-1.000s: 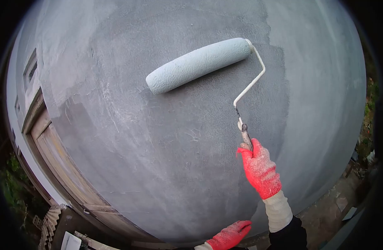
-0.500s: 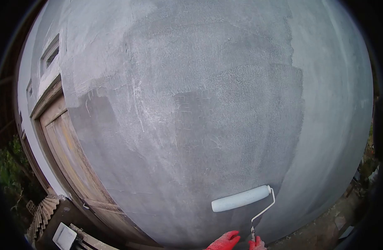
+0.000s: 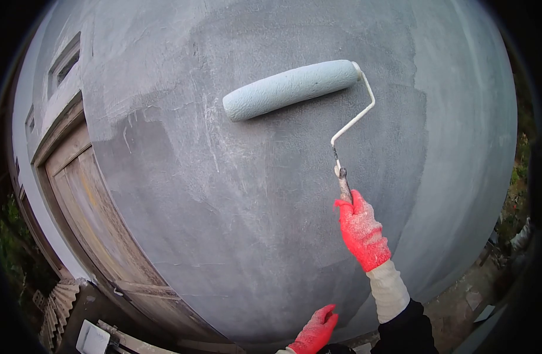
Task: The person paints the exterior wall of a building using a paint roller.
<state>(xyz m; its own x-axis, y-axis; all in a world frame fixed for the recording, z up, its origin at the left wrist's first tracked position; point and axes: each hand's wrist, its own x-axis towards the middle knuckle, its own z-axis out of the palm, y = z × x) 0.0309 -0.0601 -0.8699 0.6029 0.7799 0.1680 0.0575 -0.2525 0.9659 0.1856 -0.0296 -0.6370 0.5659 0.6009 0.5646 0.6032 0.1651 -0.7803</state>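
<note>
A paint roller (image 3: 291,88) with a pale, paint-coated sleeve and a white bent wire frame is up against the grey wall (image 3: 224,248). My right hand (image 3: 364,233), in a red-coated work glove with a whitish cuff, is wrapped round the roller's worn handle (image 3: 344,186). Lower down, near the bottom edge, is my left hand (image 3: 313,331) in the same kind of glove. Its fingers are slightly bent and apart, with nothing seen in them. Darker, wet-looking patches and thin cracks mark the wall around the roller.
A weathered wooden door (image 3: 97,200) with a small window (image 3: 66,68) above it is at the left. At lower left are a white tray (image 3: 93,338) and a corrugated sheet (image 3: 60,307). Rubble-strewn ground (image 3: 465,295) runs along the right.
My right hand has moved up with the roller, from low on the wall to its upper middle. My left hand has stayed low, shifting slightly left and up.
</note>
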